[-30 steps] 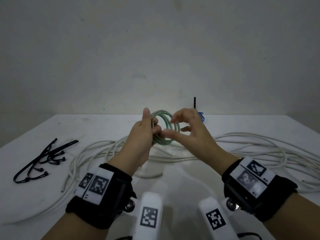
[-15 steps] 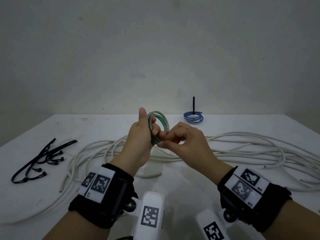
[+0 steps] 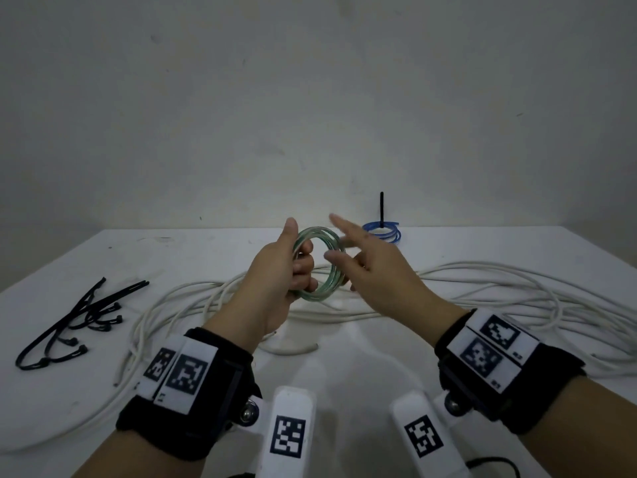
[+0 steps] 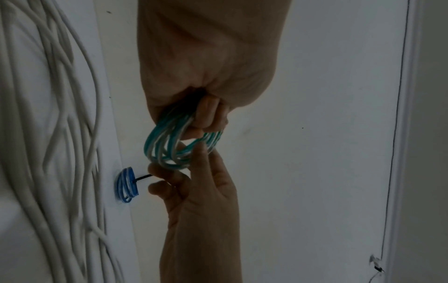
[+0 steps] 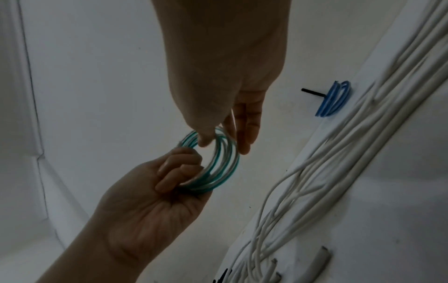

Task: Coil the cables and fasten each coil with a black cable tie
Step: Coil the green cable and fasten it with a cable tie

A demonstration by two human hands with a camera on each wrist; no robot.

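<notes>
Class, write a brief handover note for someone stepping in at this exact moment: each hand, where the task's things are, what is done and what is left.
Left hand grips the green cable coil, held above the table.
Right hand is open, fingers touching the coil's far side.
Done: blue cable coil sits tied at the table's far edge.
Left: no tie visible on the green coil; fetch one from the black cable ties on the left. The white cable lies loose, uncoiled.

green-white coil (image 4: 174,147) in curled left-hand fingers (image 4: 206,113), above table
</notes>
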